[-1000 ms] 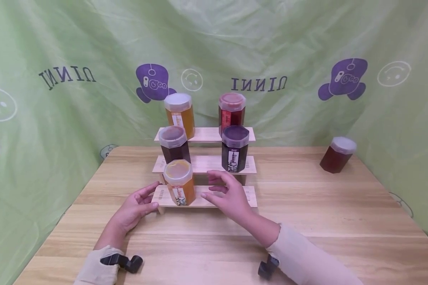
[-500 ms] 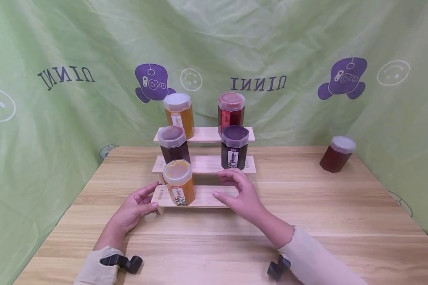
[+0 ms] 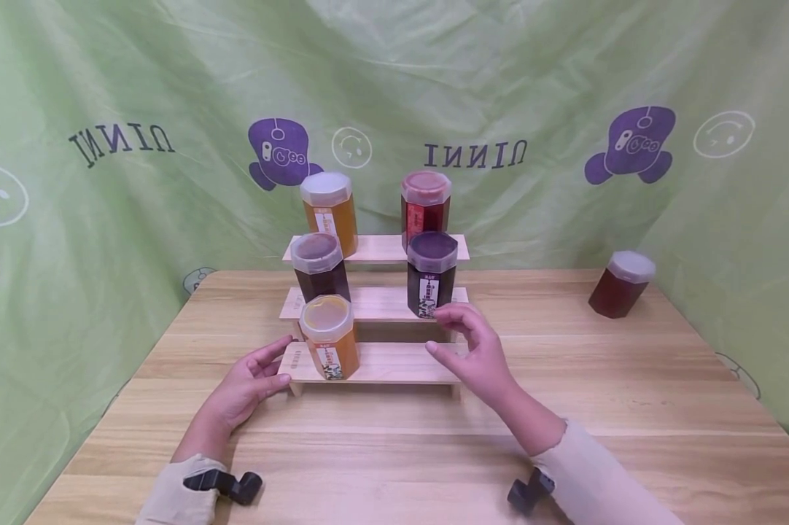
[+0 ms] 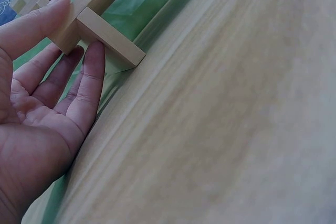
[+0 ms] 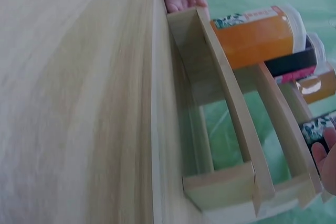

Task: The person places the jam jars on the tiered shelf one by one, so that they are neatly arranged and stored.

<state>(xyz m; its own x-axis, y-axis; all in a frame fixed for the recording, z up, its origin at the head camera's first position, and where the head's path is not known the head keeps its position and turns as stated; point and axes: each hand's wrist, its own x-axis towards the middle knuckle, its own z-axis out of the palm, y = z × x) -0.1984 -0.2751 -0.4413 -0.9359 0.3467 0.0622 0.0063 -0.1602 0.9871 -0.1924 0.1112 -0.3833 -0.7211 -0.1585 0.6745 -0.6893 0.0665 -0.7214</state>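
Observation:
A three-tier wooden display stand [image 3: 401,362] holds several octagonal jars with clear lids. My left hand [image 3: 251,380] grips the left end of its lowest step; in the left wrist view the thumb lies on the board and the fingertips reach the leg [image 4: 110,38] beneath. An orange jar [image 3: 332,339] stands on that step, near its left end. Over the step's right end hovers my right hand [image 3: 476,354], fingers loosely bent and nothing in them. Just beyond its fingertips is a dark purple jar [image 3: 432,273] on the middle step.
Another dark jar [image 3: 321,270] stands at the middle step's left. On the top step are a yellow-orange jar [image 3: 330,211] and a red jar [image 3: 426,208]. A dark red jar [image 3: 620,284] sits alone at the table's [image 3: 381,452] back right. Green printed cloth [image 3: 394,80] hangs behind.
My right hand has moved to the right along the lowest step, away from the orange jar. The left hand and the jars have stayed in place.

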